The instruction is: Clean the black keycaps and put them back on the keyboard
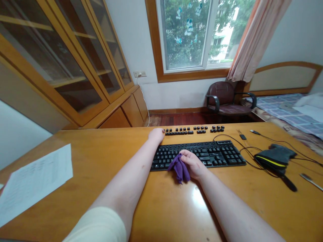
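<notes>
A black keyboard (174, 148) lies flat on the wooden desk, with some gaps along its upper part. Beyond it, loose black keycaps (188, 132) are laid out in rows. At the left end of those rows is my left hand (156, 135), its fingers drawn together; what they hold is hidden, though a keycap is right by the fingertips. My right hand (193, 163) pinches a crumpled purple cloth (179, 169), which hangs over the keyboard's front edge.
A grey and black pouch-like object (274, 158), a loose cable (277, 143), a small black dongle (243, 137) and a brush (311, 181) lie to the right. Printed papers (40, 181) rest at the left. A chair (225, 99) stands beyond the desk.
</notes>
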`<move>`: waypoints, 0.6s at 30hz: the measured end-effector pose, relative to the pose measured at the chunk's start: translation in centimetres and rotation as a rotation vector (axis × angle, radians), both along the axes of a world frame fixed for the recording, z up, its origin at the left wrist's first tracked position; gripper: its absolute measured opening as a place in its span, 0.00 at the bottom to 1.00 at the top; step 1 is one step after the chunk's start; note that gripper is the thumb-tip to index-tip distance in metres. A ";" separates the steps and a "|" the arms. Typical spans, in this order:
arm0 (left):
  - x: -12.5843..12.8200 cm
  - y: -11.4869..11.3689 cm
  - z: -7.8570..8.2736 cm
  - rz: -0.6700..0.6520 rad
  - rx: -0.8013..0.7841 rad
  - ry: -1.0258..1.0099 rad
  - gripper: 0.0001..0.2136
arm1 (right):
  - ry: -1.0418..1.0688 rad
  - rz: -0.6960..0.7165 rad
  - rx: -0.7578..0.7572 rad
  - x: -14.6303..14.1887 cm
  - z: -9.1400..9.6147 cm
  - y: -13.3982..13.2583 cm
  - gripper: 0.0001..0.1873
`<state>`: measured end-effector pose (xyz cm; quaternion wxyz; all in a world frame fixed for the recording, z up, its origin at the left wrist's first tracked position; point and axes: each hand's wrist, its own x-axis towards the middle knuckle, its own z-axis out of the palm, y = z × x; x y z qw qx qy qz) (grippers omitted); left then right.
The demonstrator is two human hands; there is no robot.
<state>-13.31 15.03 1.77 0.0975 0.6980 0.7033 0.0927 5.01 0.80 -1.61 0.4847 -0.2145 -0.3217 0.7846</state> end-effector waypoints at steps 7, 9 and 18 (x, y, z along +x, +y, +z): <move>0.8 1.3 -0.9 -0.008 -0.008 0.009 0.13 | 0.009 0.020 0.015 -0.1 -0.1 -0.1 0.12; 0.8 1.3 -1.0 -0.009 -0.003 -0.006 0.12 | 0.011 0.020 0.018 -0.1 0.0 -0.1 0.12; 1.9 -3.7 0.2 -0.017 0.119 -0.196 0.13 | 0.056 -0.085 -0.023 0.1 0.4 0.0 0.13</move>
